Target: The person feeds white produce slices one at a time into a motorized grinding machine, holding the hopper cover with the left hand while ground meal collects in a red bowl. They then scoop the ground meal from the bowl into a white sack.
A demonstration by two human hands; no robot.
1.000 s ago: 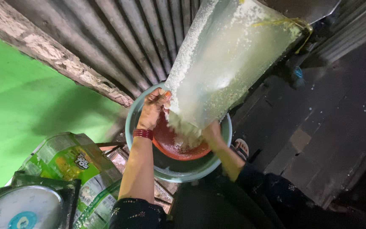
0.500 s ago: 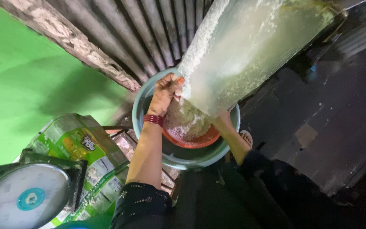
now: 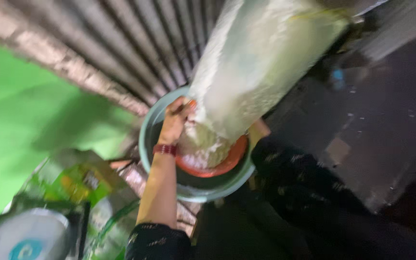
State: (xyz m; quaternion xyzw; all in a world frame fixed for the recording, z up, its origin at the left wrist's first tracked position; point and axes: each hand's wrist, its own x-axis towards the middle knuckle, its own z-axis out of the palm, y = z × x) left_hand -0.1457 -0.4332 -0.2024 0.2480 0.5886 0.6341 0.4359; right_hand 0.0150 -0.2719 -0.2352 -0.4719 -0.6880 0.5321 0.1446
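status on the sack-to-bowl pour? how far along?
Done: a heap of white grain already sits in the red bowl, which rests inside the teal basin. In hand: the big clear sack is tilted mouth-down over the bowl, left hand at its mouth; the right hand is mostly hidden behind it. Left: the sack looks largely full. The view is blurred.

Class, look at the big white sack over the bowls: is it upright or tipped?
Tipped. The sack slants with its mouth down in the red bowl, white contents heaped there, left hand at the mouth.
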